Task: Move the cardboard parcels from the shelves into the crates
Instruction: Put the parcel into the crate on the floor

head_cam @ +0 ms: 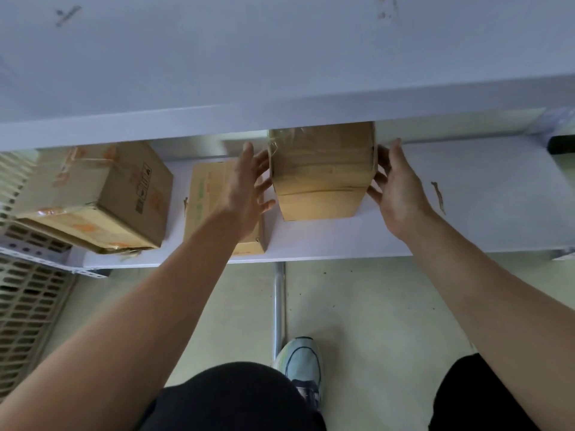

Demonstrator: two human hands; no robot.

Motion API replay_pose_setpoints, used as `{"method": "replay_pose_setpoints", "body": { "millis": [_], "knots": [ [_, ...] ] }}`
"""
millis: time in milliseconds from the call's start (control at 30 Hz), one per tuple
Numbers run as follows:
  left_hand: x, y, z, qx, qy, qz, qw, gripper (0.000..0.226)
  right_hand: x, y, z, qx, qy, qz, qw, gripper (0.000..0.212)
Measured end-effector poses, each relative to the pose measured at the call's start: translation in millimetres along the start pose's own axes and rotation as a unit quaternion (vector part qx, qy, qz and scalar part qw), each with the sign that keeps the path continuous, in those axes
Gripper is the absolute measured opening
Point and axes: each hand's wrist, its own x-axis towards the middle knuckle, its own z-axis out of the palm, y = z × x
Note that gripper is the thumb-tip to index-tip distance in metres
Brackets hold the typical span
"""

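The taped cardboard parcel (323,175) stands on the white shelf (482,194), its rear part hidden under the shelf board above (280,57). The left hand (249,188) is open, straight fingers at the parcel's left side. The right hand (398,191) is open, fingers against the right side. Left of it lie a flat parcel (203,194) and a large parcel (93,194). A slotted crate (28,306) stands at the far left.

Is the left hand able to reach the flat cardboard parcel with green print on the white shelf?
Probably yes. The left hand seems right over the flat cardboard parcel with green print, and nothing lies between them. The tall taped cardboard parcel stands beside it, not on it.
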Motion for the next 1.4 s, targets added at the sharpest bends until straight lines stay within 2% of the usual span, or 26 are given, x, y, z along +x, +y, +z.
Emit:
{"method": "replay_pose_setpoints", "body": {
  "millis": [100, 267, 367, 500, 633, 700, 767, 833, 1033, 1167, 1333, 1400],
  "knots": [
    [-3, -2, -2, 0.005, 0.016, -0.030, 0.999, 0.056, -2, -2, 3, -0.015, -0.005, 0.019, 1.000, 0.047],
    [-7, 5, 5, 0.014, 0.030, -0.035, 0.999, 0.056, -5, -8, -1, -0.024, -0.005, 0.045, 0.999, 0.052],
    [-9, 1, 3, 0.004, 0.030, -0.027, 0.999, 0.063, -9, -8, -7, -0.010, 0.006, 0.034, 0.999, 0.052],
    [-14, -9, -1, -0.009, 0.009, -0.027, 1.000, 0.085, -14, -5, -10, 0.012, 0.027, 0.032, 0.999, 0.060],
    [-24, -17, 1, 0.006, 0.031, -0.031, 0.999, 0.074, -15, 5, -13, 0.010, 0.016, 0.050, 0.999, 0.055],
    [-27, -24, -2, 0.002, 0.034, -0.037, 0.999, 0.089, -18, 11, -13, -0.006, 0.013, 0.073, 0.997, 0.069],
    [-30, -33, -2, 0.000, 0.016, -0.038, 0.999, 0.089, -22, 15, -12, -0.004, 0.012, 0.105, 0.994, 0.083],
    [-34, -40, 0, -0.026, -0.007, -0.032, 0.999, 0.088, -26, 19, -9, -0.006, 0.003, 0.121, 0.993, 0.089],
    [-47, -60, 9, -0.014, -0.041, -0.008, 0.999, 0.082, -37, 35, -4, -0.002, -0.008, 0.118, 0.993, 0.069],
    [-55, -72, 13, -0.020, -0.045, -0.004, 0.999, 0.068, -40, 44, -5, -0.014, -0.045, 0.106, 0.993, 0.069],
    [-58, -76, 14, -0.012, -0.076, 0.041, 0.996, 0.066, -50, 53, -7, -0.013, -0.115, 0.057, 0.992, 0.063],
    [-61, -72, 16, -0.003, -0.081, 0.065, 0.995, 0.064, -51, 53, -8, -0.006, -0.116, 0.036, 0.993, 0.063]
  ]
}}
